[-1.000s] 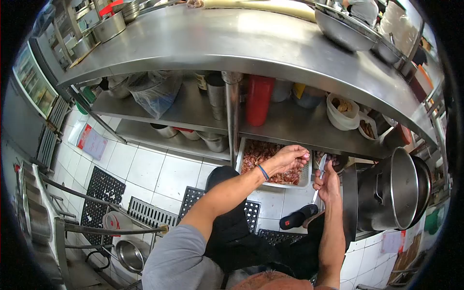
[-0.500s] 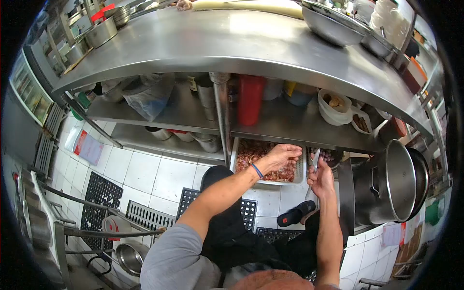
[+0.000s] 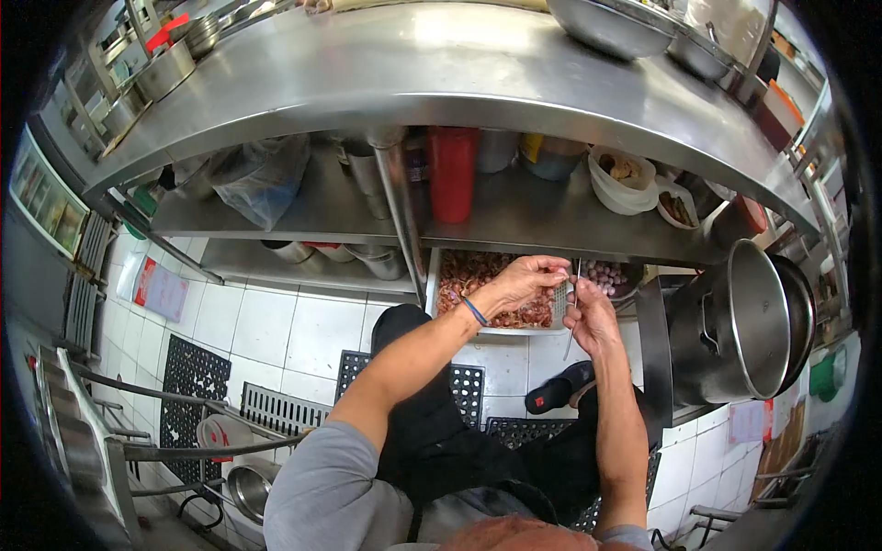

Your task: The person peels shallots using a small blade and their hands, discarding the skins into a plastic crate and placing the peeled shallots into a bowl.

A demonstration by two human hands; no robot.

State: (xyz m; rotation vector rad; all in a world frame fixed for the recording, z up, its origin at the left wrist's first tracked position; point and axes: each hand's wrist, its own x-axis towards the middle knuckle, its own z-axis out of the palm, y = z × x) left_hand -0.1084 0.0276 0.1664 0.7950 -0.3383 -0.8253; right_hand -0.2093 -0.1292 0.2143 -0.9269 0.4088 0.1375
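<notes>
My right hand is closed around a small knife, its thin blade pointing up between my hands. Close beside it, my left hand, with a blue band on the wrist, pinches its fingers near the blade. Whatever sits in that pinch is too small to make out. Under my left hand is a white plastic crate full of reddish-brown small bulbs or skins that look like shallots. Behind my right hand, a dark bowl holds peeled pinkish shallots.
A steel table with a lower shelf stands in front, over the crate. On the shelf are a red container and white tubs. Large steel pots stand at the right. Black perforated mats lie on the tiles.
My right hand has moved left and up with the knife, so the blade is now close to my left fingertips. The view has shifted slightly, and more of the peeled shallots shows.
</notes>
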